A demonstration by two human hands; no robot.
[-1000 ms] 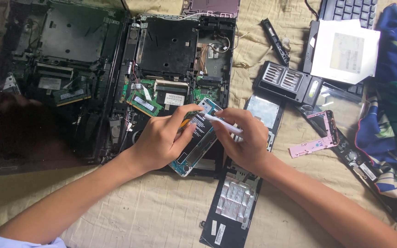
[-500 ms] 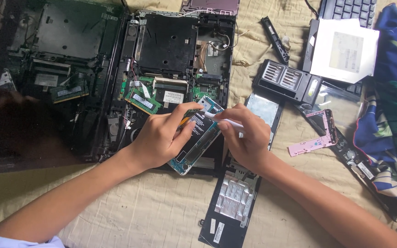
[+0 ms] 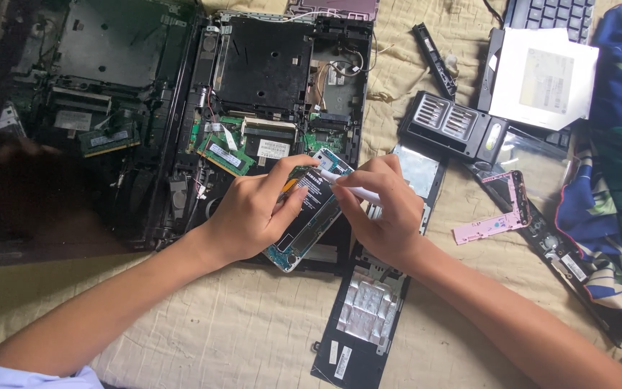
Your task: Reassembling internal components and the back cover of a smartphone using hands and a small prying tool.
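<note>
Lowest in the frame, a black access cover (image 3: 361,317) with a foil patch lies on the cream cloth (image 3: 253,331), where it lay a second ago. Just above it, at the centre, both hands meet over an opened phone (image 3: 309,212) with its black battery showing, resting tilted on the lower edge of the open laptop base (image 3: 268,94). The left hand (image 3: 250,216) is curled around the phone's left side, thumb on the battery face, gripping it as before. The right hand (image 3: 376,209) is closed in a pinch on a thin white pry tool (image 3: 350,189), whose tip touches the phone's upper end; the tip has crept slightly toward the phone's top corner since the earlier frames. A green memory module (image 3: 224,155) sits just left of the hands. To the right lie a pink phone frame (image 3: 494,216) and a black bit case (image 3: 455,130); at upper right, a white-topped optical drive (image 3: 541,75).
</note>
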